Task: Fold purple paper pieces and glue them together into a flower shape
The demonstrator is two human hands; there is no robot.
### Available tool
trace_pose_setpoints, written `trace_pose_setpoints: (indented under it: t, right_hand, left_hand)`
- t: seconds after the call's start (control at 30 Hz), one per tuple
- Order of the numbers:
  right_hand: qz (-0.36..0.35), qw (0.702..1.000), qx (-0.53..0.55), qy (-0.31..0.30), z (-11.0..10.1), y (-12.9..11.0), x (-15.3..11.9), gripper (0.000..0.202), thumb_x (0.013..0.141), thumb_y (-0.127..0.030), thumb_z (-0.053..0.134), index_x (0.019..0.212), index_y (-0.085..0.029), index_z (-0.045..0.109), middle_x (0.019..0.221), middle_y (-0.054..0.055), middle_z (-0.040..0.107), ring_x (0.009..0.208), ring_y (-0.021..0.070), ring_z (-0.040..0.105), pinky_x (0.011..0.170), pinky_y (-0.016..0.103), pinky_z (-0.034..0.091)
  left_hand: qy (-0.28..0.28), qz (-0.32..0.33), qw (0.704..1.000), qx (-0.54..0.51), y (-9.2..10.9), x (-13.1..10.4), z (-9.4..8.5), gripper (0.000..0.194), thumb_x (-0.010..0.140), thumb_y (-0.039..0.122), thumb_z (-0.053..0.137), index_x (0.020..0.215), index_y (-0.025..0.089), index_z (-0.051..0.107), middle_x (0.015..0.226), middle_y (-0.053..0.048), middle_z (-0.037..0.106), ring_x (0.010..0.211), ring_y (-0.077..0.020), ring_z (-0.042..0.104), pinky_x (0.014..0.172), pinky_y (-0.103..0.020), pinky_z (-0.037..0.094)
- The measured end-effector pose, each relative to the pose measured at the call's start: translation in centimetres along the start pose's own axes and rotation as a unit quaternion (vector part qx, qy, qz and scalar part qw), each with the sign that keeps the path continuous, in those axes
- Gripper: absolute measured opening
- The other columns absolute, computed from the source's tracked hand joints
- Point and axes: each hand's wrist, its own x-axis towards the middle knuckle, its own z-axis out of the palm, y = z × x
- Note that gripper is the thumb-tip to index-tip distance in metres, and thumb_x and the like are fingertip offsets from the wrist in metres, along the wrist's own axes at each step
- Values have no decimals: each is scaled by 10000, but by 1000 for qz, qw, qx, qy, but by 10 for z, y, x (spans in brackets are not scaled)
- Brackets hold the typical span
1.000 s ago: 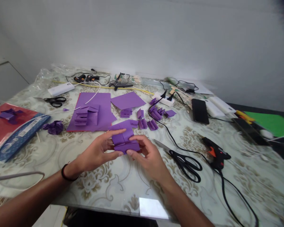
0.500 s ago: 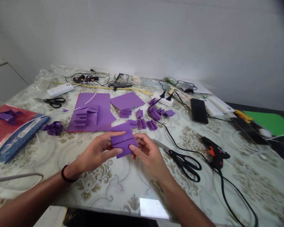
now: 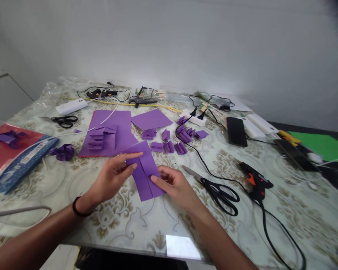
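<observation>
A folded purple paper (image 3: 146,180) is held tilted over the table, its two long flaps meeting at a seam down the middle. My left hand (image 3: 111,176) pinches its upper left edge, with the index finger lying across the top. On the right edge, my right hand (image 3: 176,185) grips it with the thumb on the front and the fingers behind. Just behind it lie small folded purple pieces (image 3: 169,147). Purple sheets (image 3: 152,119) and a folded purple strip (image 3: 101,138) are farther back to the left.
Large black scissors (image 3: 219,195) lie right of my right hand, beside a glue gun (image 3: 257,183) with a trailing cable. A phone (image 3: 236,131) and a power strip (image 3: 193,118) sit farther back. Crumpled purple paper (image 3: 63,152) and a red-and-blue packet (image 3: 19,161) are at left.
The purple paper has turned so its seam runs steeply downward, and it now shows longer and more opened out. Both hands have shifted slightly and still hold it.
</observation>
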Motion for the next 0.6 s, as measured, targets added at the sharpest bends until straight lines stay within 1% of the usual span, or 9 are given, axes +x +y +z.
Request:
trace_pose_setpoints:
  t: [0.03,0.1,0.17,0.2,0.27,0.33,0.43,0.5,0.6]
  right_hand:
    - [0,1000,-2,2,0,1,0,441,875,-620,812,946,-195,718,839,12,671,763,165,595,720,302,472]
    - [1,1000,1,12,0,2,1,430,870,-607,818,947,-194,726,841,14,680,755,162,593,713,302,465]
    - [1,1000,10,18,0,2,0,417,869,-596,819,953,-196,732,843,18,690,757,164,601,714,303,471]
    - [1,1000,13,21,0,3,0,408,872,-588,818,957,-197,737,846,19,695,760,166,606,717,305,475]
    - [-4,1000,12,27,0,3,-1,383,880,-567,814,956,-197,746,854,23,703,771,170,618,731,310,486]
    - [-12,1000,1,29,0,2,-1,354,886,-543,811,938,-197,753,847,21,702,766,169,619,732,311,488]
    - [-26,999,-10,26,1,0,-2,307,894,-505,810,926,-203,764,852,18,698,758,168,617,723,312,487]
    - [-49,998,-23,29,0,-2,-3,270,902,-475,808,914,-208,774,884,22,692,788,174,620,724,313,481]
    - [-93,994,-44,39,0,-4,-2,235,912,-444,807,870,-214,783,910,29,669,846,189,620,735,320,468]
  left_hand:
    - [6,-5,1000,-23,-1,0,1,329,983,321,748,1299,241,788,674,36,590,496,-72,389,435,-197,299]
    - [27,-9,996,-82,-2,2,2,483,948,311,802,1416,265,695,813,17,667,564,-80,539,479,-172,418]
    - [54,-13,988,-147,-2,4,4,737,900,301,860,1556,333,526,1074,-25,738,765,-137,707,638,-212,586]
    - [61,-20,983,-173,-1,5,4,844,880,303,881,1599,359,443,1174,-41,744,855,-167,747,718,-252,633]
    - [53,-49,978,-198,-2,7,4,920,857,327,906,1617,348,387,1199,-55,763,915,-197,770,785,-299,660]
    - [35,-80,976,-201,-4,8,4,832,839,349,924,1544,283,487,1140,-58,787,926,-206,770,799,-298,652]
    - [20,-98,973,-210,-8,8,5,579,817,360,942,1302,203,668,1094,-60,807,940,-201,755,819,-282,627]
    - [8,-105,970,-218,-10,7,5,453,818,369,939,1171,178,730,1076,-64,818,927,-195,745,827,-281,614]
    - [-20,-124,967,-221,-11,6,4,355,832,395,922,1065,160,795,1030,-69,833,884,-190,734,823,-289,602]
